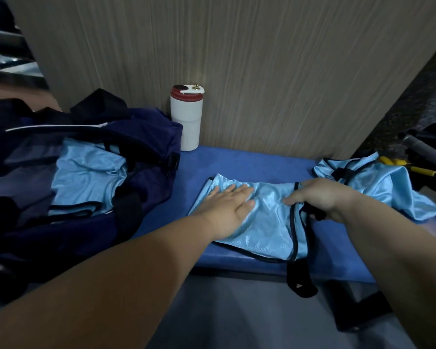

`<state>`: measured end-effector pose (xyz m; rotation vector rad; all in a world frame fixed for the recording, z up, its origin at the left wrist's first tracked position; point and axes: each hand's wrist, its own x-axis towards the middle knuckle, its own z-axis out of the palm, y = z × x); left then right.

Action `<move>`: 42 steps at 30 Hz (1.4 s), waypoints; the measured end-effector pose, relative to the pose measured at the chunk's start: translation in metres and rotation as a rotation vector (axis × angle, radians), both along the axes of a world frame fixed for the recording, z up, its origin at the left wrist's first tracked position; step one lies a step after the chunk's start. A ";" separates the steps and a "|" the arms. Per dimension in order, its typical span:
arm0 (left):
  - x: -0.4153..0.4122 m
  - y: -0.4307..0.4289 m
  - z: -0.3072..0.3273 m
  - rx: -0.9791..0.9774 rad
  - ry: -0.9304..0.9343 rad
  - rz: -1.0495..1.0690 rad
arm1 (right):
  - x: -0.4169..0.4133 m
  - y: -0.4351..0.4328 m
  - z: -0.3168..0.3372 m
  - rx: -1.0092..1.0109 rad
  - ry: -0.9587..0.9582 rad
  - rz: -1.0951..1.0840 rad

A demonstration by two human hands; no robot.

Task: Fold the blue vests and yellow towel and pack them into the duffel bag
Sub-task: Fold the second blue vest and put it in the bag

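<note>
A light blue vest [267,222] with black trim lies partly folded on the blue bench [237,162]. My left hand [230,206] presses flat on the vest's left part, fingers straight. My right hand [320,197] grips its black-trimmed edge and a black strap at the right. A second blue vest [378,182] lies crumpled at the bench's right end. A folded blue vest [86,172] sits inside the open navy duffel bag [141,137] at the left. No yellow towel is in view.
A white tumbler [186,119] with a red lid stands against the wooden wall behind the bag. Yellow-handled pliers [408,166] and dark gear lie off the bench's right end. A black strap [300,283] hangs over the bench's front edge.
</note>
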<state>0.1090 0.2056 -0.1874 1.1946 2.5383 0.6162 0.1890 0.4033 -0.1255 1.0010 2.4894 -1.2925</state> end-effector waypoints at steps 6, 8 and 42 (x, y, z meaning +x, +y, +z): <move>-0.007 -0.011 0.013 0.406 -0.558 0.218 | -0.025 -0.029 0.020 0.007 0.044 -0.087; -0.008 -0.012 0.015 0.471 -0.672 0.261 | -0.037 -0.042 0.025 0.012 0.029 -0.067; 0.012 -0.031 0.003 -0.307 0.219 0.154 | -0.056 -0.075 -0.052 0.873 0.052 0.286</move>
